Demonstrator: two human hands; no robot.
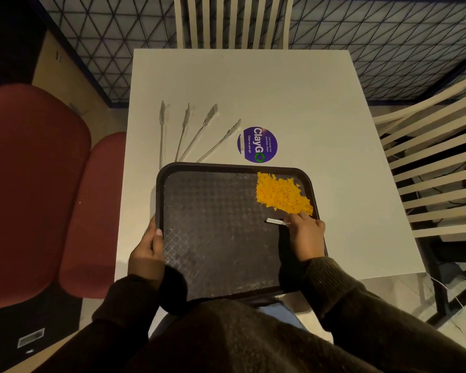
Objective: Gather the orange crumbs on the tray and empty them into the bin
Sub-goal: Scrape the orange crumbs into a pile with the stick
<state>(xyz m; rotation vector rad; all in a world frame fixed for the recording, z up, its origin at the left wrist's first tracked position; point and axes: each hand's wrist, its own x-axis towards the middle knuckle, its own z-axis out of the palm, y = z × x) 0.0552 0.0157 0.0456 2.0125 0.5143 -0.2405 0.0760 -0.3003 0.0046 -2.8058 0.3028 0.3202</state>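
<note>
as a person works at a heap of orange crumbs [281, 193] on a dark tray [159, 195] set on a white table [253, 90], the left hand [145, 254] has a closed grip on the tray's left rim, thumb on top and fingers curled beneath. the right hand [307, 238] pinches a small white strip [276, 221] just at the near edge of the heap.

the crumbs lie in one loose pile in the tray's far right corner, against the raised rim. the rest of the textured tray floor looks close to bare, though fine specks would be hard to make out in this light. gathering appears nearly done.

to finish it well, the strip should probably be held edge-down on the floor and drawn in short strokes toward the corner, so stragglers join the pile rather than skip over the rim. the left grip looks well placed to steady the tray, whose near end overhangs the table edge. for tipping, that corner could serve as a spout.

no bin can be made out for certain; a grey shape under the tray's near right corner is too hidden to name. beyond the tray lie metal tongs [197, 135] and a round purple sticker [257, 144].
</note>
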